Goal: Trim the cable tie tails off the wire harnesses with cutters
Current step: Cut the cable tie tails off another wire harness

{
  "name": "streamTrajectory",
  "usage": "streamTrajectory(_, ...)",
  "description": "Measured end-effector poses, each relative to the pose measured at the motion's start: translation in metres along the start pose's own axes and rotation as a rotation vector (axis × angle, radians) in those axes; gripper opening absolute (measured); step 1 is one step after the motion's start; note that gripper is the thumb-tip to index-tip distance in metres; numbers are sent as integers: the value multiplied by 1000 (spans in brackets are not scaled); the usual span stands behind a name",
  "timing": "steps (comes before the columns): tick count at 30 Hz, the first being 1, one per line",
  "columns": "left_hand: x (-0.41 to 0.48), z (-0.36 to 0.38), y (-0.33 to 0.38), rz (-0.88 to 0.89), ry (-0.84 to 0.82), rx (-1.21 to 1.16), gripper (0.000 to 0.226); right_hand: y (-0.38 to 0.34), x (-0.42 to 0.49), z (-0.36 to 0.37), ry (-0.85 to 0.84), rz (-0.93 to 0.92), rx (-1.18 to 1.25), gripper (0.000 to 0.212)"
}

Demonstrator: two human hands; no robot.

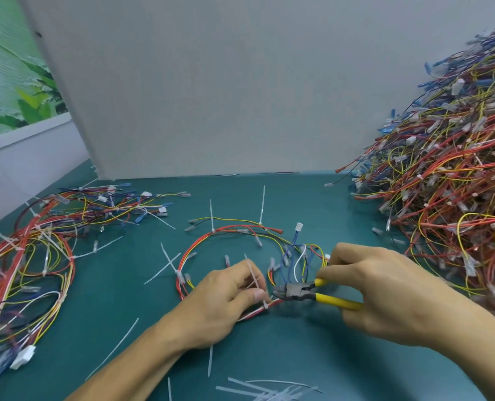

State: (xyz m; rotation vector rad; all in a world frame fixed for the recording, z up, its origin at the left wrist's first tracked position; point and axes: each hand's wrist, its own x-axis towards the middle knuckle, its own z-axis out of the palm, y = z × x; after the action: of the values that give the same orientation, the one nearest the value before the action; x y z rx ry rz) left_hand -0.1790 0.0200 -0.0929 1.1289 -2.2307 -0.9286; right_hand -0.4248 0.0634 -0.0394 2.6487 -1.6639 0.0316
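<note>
Between left fingers (240,270): cable tie tail (253,277) was pinched above wire harness (229,227).
Right fingers (344,256): wrapped yellow handles of cutters (298,290).
Jaws: seemingly parted, beside left fingertips.

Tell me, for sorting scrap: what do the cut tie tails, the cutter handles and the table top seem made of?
Tie tails: translucent whitish plastic, likely nylon; thin bendy strips. Cutter handles: glossy yellow sleeves, plastic or rubber, over dark metal. Table top: matte teal mat, perhaps rubber; unclear.
</note>
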Motion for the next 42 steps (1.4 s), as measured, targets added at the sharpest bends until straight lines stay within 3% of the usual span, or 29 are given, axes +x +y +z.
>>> streamTrajectory(18, 1, -1, 5, 0, -29, 57, 9, -3, 1, 7, 4, -58, -17, 51)
streamTrajectory(42, 2, 1, 5, 14, -41, 67, 8, -4, 7, 15, -34, -104, -88, 36)
